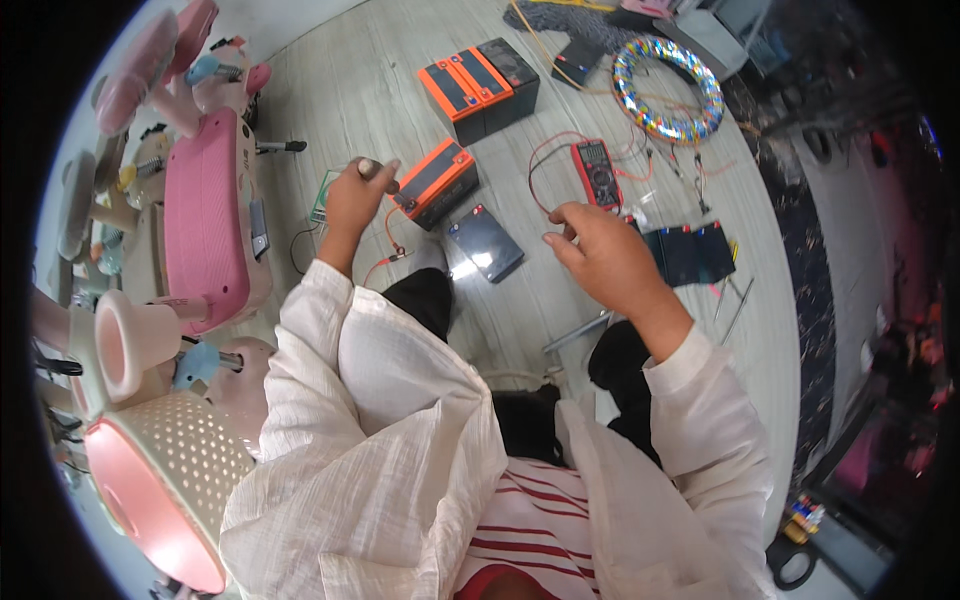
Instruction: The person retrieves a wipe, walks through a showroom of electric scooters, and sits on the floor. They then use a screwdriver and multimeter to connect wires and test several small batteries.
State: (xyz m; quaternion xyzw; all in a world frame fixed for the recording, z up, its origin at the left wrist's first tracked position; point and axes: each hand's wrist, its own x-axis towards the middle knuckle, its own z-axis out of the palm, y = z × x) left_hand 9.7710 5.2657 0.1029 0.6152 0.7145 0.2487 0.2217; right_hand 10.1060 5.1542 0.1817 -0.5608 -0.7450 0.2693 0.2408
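My left hand (357, 197) is raised beside an orange-topped battery (437, 184), with its fingers curled in; I cannot make out anything in it. Behind that hand a green-edged board or card (324, 196) is partly hidden. My right hand (612, 254) hovers palm down, thumb and forefinger apart, just below a red multimeter (597, 174) lying on the floor. No object shows between its fingers. Between the hands lies a flat dark battery (486, 243) with a shiny top. A wire with a clip (398, 254) runs near the orange-topped battery.
More orange-topped batteries (480, 90) stand farther off. A glittery ring-shaped tube (668, 90) lies far right among wires. Dark batteries (690, 254) sit right of my right hand. Pink children's bikes or scooters (207, 220) and a perforated basket (180, 450) line the left.
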